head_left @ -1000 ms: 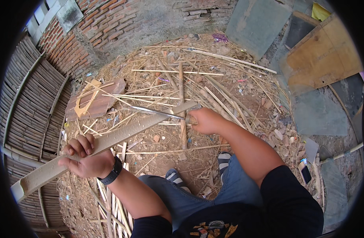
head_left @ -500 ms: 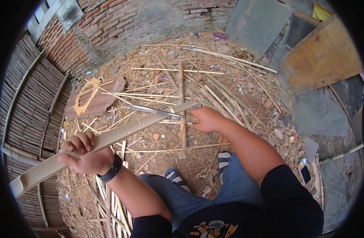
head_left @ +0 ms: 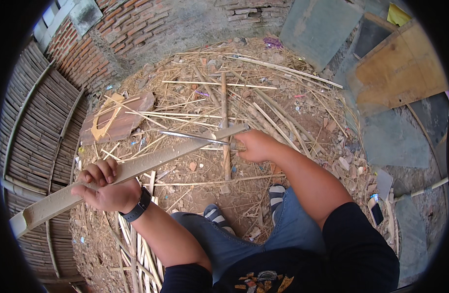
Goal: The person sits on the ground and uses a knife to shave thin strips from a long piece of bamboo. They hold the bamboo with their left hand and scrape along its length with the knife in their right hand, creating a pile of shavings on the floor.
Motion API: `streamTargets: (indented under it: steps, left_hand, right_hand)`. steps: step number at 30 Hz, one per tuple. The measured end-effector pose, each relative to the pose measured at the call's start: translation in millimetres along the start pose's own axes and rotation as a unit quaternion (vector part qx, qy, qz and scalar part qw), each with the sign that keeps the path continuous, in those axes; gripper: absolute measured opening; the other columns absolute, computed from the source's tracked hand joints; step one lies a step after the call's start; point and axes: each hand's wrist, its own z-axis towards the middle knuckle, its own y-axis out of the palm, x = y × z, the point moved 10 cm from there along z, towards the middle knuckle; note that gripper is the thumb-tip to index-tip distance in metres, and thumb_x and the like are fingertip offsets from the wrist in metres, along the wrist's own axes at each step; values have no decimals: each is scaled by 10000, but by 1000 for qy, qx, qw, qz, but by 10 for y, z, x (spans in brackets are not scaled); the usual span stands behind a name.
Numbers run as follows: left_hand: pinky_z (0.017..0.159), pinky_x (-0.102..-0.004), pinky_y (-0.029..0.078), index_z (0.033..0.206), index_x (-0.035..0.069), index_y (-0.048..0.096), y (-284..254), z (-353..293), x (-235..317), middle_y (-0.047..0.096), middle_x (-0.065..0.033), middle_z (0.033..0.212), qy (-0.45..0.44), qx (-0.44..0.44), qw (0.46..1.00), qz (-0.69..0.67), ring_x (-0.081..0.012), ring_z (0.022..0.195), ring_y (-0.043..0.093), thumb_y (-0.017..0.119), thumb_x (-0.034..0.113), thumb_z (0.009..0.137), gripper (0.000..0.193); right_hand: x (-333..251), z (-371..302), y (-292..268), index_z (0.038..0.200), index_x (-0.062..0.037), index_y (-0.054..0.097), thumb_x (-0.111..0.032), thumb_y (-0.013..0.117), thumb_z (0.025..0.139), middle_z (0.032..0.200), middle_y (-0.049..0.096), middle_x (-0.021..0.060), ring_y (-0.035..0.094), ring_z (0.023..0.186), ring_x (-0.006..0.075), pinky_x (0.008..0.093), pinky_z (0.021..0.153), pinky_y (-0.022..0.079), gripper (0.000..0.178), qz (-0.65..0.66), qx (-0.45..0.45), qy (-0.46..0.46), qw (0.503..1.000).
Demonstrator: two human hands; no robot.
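Observation:
A long split bamboo strip (head_left: 158,159) slants from the lower left up to the middle, its pale hollow face turned upward with small shavings on it. My left hand (head_left: 107,189), a dark watch on its wrist, is closed around the strip's lower-left part. My right hand (head_left: 257,146) grips the handle of a long knife (head_left: 183,135) near the strip's upper end. The blade points left and lies across the bamboo at its far part; whether the edge has bitten into it I cannot tell.
Bamboo slats and shavings litter the dirt ground, with a bamboo pole (head_left: 224,117) lying lengthwise ahead. A bundle of pale strips (head_left: 141,254) lies by my left forearm. A woven bamboo wall (head_left: 33,127) stands left, a brick wall (head_left: 136,31) ahead, grey sheets (head_left: 319,31) right. A phone (head_left: 376,213) rests at right.
The bamboo strip's lower-left end has shifted slightly left and upward. Both hands keep their hold and stay nearly where they were, the knife still across the strip.

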Motion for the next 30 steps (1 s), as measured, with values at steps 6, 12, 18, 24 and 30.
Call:
streamTargets:
  steps: [6, 12, 18, 24, 30]
  left_hand:
    - [507, -232, 277, 737, 153, 503, 41, -24, -5, 352, 35, 567, -4, -10, 1000, 14, -91, 494, 323, 428, 552, 981, 474]
    - [504, -235, 276, 733, 155, 506, 27, -17, -48, 358, 35, 567, -13, -26, 999, -14, -90, 494, 319, 420, 562, 981, 484]
    - [502, -236, 278, 734, 154, 498, 15, -20, -45, 354, 34, 566, -12, -9, 1000, -4, -93, 492, 317, 411, 560, 984, 484]
    - [479, -233, 247, 761, 154, 461, 26, -15, -27, 340, 30, 565, 0, -6, 1000, 3, -89, 469, 298, 407, 558, 989, 466]
    - [477, -229, 255, 761, 153, 469, 29, -35, -72, 345, 33, 566, -6, -1, 1000, -4, -83, 471, 303, 406, 563, 987, 473]
  right_hand:
    - [32, -15, -34, 1087, -24, 610, -258, 727, 760, 911, 650, 217, 639, 876, 379, 457, 764, 504, 419, -3, -5, 25, 1000]
    - [27, 8, -41, 1076, -26, 611, -246, 721, 755, 898, 648, 220, 639, 869, 384, 460, 759, 504, 405, -16, -4, 35, 999]
    - [-24, -21, -60, 1030, -22, 607, -245, 718, 754, 871, 641, 216, 636, 854, 387, 464, 749, 502, 372, 2, 20, -5, 1000]
    - [8, -20, -25, 1049, -20, 608, -248, 722, 756, 889, 645, 216, 636, 863, 386, 459, 761, 503, 388, -6, -9, 20, 1000]
    - [0, -17, -29, 1108, -29, 614, -197, 687, 772, 1075, 644, 188, 630, 989, 349, 430, 839, 522, 383, -10, -62, 71, 995]
